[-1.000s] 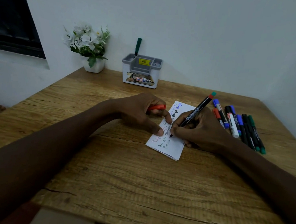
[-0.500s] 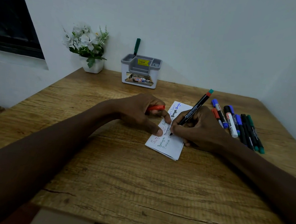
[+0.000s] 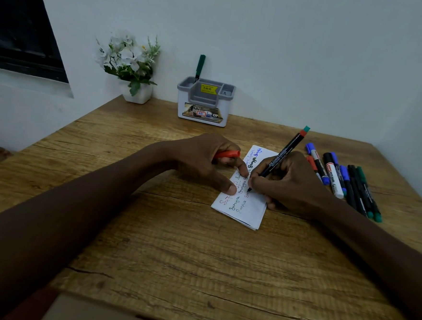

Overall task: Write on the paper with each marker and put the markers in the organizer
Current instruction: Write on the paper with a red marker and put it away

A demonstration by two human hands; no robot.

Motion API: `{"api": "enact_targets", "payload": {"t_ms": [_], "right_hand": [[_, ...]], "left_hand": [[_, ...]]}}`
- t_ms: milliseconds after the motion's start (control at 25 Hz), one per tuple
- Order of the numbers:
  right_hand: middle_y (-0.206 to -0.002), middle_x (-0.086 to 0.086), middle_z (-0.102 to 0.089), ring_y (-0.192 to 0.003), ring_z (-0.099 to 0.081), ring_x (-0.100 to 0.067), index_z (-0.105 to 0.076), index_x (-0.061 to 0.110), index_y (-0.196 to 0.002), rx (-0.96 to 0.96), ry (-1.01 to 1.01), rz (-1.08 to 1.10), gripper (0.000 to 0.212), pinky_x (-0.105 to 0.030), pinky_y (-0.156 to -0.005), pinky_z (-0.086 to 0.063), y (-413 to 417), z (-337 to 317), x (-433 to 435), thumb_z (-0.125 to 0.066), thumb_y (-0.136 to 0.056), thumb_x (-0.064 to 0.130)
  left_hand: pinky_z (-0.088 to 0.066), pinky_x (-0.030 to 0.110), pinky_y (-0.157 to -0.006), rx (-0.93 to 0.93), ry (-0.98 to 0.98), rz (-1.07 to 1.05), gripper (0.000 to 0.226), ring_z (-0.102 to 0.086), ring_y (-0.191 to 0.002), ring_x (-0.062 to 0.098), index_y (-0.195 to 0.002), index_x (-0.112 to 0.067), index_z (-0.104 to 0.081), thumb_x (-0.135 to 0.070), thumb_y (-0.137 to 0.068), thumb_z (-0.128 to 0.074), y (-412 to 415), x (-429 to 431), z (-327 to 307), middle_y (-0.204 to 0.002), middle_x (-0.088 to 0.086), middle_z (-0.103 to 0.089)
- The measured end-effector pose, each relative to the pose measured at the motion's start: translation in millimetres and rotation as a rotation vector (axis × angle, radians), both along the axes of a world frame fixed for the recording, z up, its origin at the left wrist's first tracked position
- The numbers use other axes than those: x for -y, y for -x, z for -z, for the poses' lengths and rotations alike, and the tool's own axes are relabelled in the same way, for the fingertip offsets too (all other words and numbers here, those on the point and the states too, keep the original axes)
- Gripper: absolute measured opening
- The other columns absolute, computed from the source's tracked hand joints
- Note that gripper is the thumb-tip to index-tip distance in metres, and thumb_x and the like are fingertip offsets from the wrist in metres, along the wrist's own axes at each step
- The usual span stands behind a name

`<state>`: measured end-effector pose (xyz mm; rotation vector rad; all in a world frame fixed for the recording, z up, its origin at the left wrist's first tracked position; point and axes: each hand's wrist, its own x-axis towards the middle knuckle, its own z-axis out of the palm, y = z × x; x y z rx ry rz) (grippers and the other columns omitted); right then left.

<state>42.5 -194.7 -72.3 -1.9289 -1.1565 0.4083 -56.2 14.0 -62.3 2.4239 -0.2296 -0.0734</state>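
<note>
A folded white paper (image 3: 248,207) with coloured handwriting lies on the wooden table. My right hand (image 3: 288,182) grips a black marker (image 3: 284,153) with a red and green end, its tip touching the paper. My left hand (image 3: 205,159) holds a red cap (image 3: 228,154) in curled fingers while the thumb and forefinger press on the paper's left edge. A grey and white organizer (image 3: 204,102) stands at the back by the wall with one green marker (image 3: 199,66) upright in it. Several more markers (image 3: 341,179) lie side by side to the right of the paper.
A white pot of artificial flowers (image 3: 130,64) stands at the back left corner by the wall. A dark window (image 3: 19,26) is on the left wall. The table's front edge (image 3: 194,316) runs close below my forearms.
The marker tip has shifted slightly along the paper as my right hand writes. My left hand stays in place with the red cap.
</note>
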Motion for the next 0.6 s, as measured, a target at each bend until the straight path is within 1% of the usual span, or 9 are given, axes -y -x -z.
{"api": "enact_targets", "payload": {"t_ms": [80,120,200,240,320,360,400,520,600], "right_hand": [[-0.056,-0.005,-0.069,-0.039,-0.059,-0.014,-0.074,0.005,-0.083,0.005,0.013,-0.003,0.007,-0.025,-0.042,-0.05,0.8,-0.6,0.1,-0.072,-0.089,0.009],[-0.056,-0.005,-0.07,-0.039,-0.059,-0.014,-0.073,0.006,-0.083,-0.001,0.02,0.003,0.007,-0.024,-0.042,-0.05,0.5,-0.7,0.4,-0.072,-0.089,0.009],[-0.056,-0.004,-0.07,-0.038,-0.06,-0.012,-0.073,0.006,-0.083,-0.012,0.022,0.021,0.007,-0.022,-0.041,-0.049,-0.1,-1.0,0.5,-0.072,-0.089,0.009],[-0.056,-0.004,-0.07,-0.038,-0.06,-0.012,-0.073,0.006,-0.083,-0.013,0.021,0.027,0.007,-0.022,-0.041,-0.049,-0.3,-1.2,-0.1,-0.072,-0.089,0.009],[-0.056,-0.007,-0.07,-0.038,-0.06,-0.013,-0.073,0.005,-0.083,-0.011,0.024,0.036,0.007,-0.023,-0.041,-0.049,-0.9,-1.0,-0.6,-0.072,-0.088,0.009],[-0.056,-0.007,-0.07,-0.038,-0.06,-0.013,-0.073,0.004,-0.084,-0.008,0.027,0.042,0.007,-0.023,-0.041,-0.049,-1.0,-0.9,-0.6,-0.072,-0.088,0.01],[-0.055,-0.006,-0.069,-0.038,-0.06,-0.012,-0.073,0.004,-0.084,-0.005,0.03,0.047,0.007,-0.023,-0.041,-0.049,-1.0,-0.8,-0.7,-0.072,-0.088,0.01],[-0.054,-0.004,-0.069,-0.037,-0.059,-0.011,-0.073,0.004,-0.085,-0.004,0.04,0.058,0.007,-0.021,-0.04,-0.048,-1.2,-1.2,-1.1,-0.072,-0.088,0.01],[-0.053,-0.004,-0.069,-0.037,-0.06,-0.011,-0.073,0.003,-0.086,-0.002,0.038,0.066,0.009,-0.021,-0.04,-0.048,-1.2,-1.4,-1.3,-0.072,-0.089,0.012]], "left_hand": [[-0.05,0.051,-0.076,-0.005,-0.003,-0.007,0.04,-0.052,-0.068,0.018,-0.068,-0.054,-0.059,-0.03,-0.077,-0.089,-0.8,-0.6,-0.3,-0.075,-0.002,-0.055],[-0.05,0.05,-0.075,-0.007,-0.005,-0.012,0.039,-0.054,-0.071,0.022,-0.069,-0.054,-0.059,-0.029,-0.078,-0.089,-1.6,-0.8,0.2,-0.078,0.005,-0.057],[-0.05,0.052,-0.077,-0.006,-0.023,-0.016,0.034,-0.06,-0.081,0.035,-0.071,-0.041,-0.058,-0.029,-0.077,-0.089,-2.1,-0.8,1.3,-0.086,0.016,-0.062],[-0.053,0.052,-0.076,-0.005,-0.031,-0.022,0.037,-0.062,-0.082,0.034,-0.071,-0.033,-0.053,-0.029,-0.077,-0.089,-2.3,-1.3,1.6,-0.085,0.012,-0.065],[-0.052,0.038,-0.07,-0.008,-0.03,-0.024,0.043,-0.059,-0.071,0.013,-0.072,-0.026,-0.047,-0.025,-0.077,-0.089,-2.2,-3.3,2.4,-0.075,-0.012,-0.064],[-0.047,0.031,-0.068,-0.01,-0.029,-0.012,0.042,-0.054,-0.066,0.004,-0.071,-0.027,-0.048,-0.023,-0.078,-0.089,-2.4,-3.7,2.4,-0.072,-0.019,-0.062],[-0.044,0.028,-0.066,-0.011,-0.028,-0.002,0.039,-0.051,-0.064,0.002,-0.071,-0.032,-0.051,-0.023,-0.078,-0.089,-2.5,-4.0,2.4,-0.071,-0.022,-0.06],[-0.043,0.032,-0.067,-0.007,-0.02,0.008,0.037,-0.048,-0.063,0.003,-0.069,-0.041,-0.057,-0.025,-0.078,-0.089,-0.9,-2.9,1.5,-0.07,-0.021,-0.058],[-0.043,0.034,-0.067,-0.003,-0.009,0.003,0.036,-0.048,-0.064,0.006,-0.069,-0.045,-0.059,-0.026,-0.078,-0.089,-1.1,-1.9,1.3,-0.07,-0.017,-0.055]]}}
